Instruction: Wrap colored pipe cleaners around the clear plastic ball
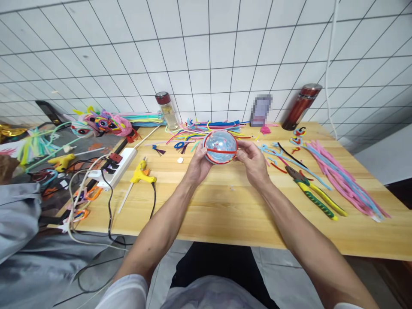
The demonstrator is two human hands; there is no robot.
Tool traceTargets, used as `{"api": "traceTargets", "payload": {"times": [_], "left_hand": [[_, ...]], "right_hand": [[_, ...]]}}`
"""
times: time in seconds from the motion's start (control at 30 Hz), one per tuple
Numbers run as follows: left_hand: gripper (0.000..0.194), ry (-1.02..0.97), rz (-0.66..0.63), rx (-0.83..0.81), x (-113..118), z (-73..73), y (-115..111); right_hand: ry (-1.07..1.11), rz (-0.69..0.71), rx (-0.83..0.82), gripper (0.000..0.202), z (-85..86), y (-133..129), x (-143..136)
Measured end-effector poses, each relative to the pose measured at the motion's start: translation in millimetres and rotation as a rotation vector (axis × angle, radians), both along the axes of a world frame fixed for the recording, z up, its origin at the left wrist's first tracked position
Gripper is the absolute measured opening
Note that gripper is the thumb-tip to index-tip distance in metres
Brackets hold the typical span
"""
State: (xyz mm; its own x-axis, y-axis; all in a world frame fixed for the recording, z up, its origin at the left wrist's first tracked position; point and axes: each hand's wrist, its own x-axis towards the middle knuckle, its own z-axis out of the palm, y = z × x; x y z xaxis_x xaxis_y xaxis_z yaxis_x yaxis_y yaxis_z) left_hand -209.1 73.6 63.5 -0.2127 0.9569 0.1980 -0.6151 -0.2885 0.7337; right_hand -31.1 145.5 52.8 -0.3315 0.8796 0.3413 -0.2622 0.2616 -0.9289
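A clear round ball [220, 143] with a red pipe cleaner across its middle and a red and blue rim is held above the wooden table [206, 214]. My left hand [198, 165] grips its left side, thumb on the edge. On the right, my right hand [254, 162] pinches the rim near the end of the red strip. Behind the ball lie several loose pipe cleaners [222, 125], mostly blue and red. Left of my left hand is a small white disc [180, 160]. The fingers beneath the ball are partly hidden.
Left are a yellow glue gun [141, 174] and a white power strip [120, 165] with trailing cords. Pliers [313, 193] and pink-blue pipe cleaners [344, 176] lie right. A glass bottle [168, 111] and red thermos [302, 107] stand behind. A co-worker's grey sleeve [19, 219] shows left.
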Motion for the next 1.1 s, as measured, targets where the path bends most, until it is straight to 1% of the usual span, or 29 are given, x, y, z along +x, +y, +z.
{"api": "traceTargets", "payload": {"times": [0.1,0.3,0.4,0.57,0.73,0.8,0.97,1.1], "left_hand": [[0.064,-0.039,-0.032,-0.004,-1,0.2,-1],[0.063,-0.036,-0.085,-0.003,-3,-1.6,0],[0.064,-0.044,-0.108,-0.025,-5,-1.3,0],[0.066,-0.017,-0.132,-0.024,-7,-4.6,1],[0.068,0.026,-0.106,0.0,-8,-10.2,4],[0.069,0.034,-0.101,0.002,-8,-10.1,4],[0.079,0.045,-0.127,0.0,-11,-5.4,1],[0.077,0.06,-0.14,0.03,-13,-6.1,2]], "right_hand": [[0.034,0.012,-0.025,0.048,1.8,-3,-2],[0.048,0.147,-0.15,0.055,6.2,-5,-1],[0.034,0.18,-0.186,0.057,5.9,-1,2],[0.036,0.188,-0.195,0.059,4.3,5,5],[0.026,0.174,-0.175,0.064,0.6,8,6],[0.017,0.165,-0.166,0.065,-1.3,10,7],[0.002,0.142,-0.165,0.06,-3.3,12,10],[-0.019,0.149,-0.138,0.06,-3.1,11,9]]}}
